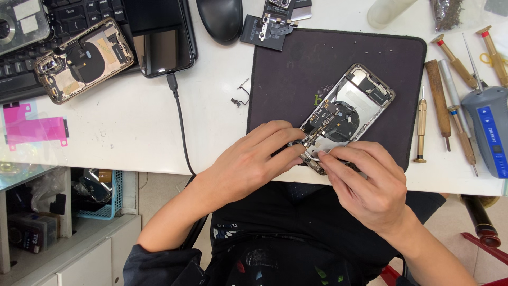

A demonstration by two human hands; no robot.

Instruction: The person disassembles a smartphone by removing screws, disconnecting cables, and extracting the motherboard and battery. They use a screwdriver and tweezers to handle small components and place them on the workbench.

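An opened phone housing point(353, 106) lies diagonally on a dark work mat point(296, 69), its circuit board and round coil exposed. My left hand point(253, 159) rests on the mat's near edge, fingertips pressing the housing's lower end. My right hand point(370, 182) meets it from the right, thumb and forefinger pinched at the same lower corner, over a small part too tiny to make out. Both hands hide the bottom of the housing.
A second opened phone housing point(84, 58) and a black phone point(161, 42) with a cable lie at the back left on a keyboard. Screwdrivers point(439, 100) and a grey-blue electric driver point(489, 132) sit right. A pink adhesive strip point(34, 127) lies left, a mouse point(221, 18) behind.
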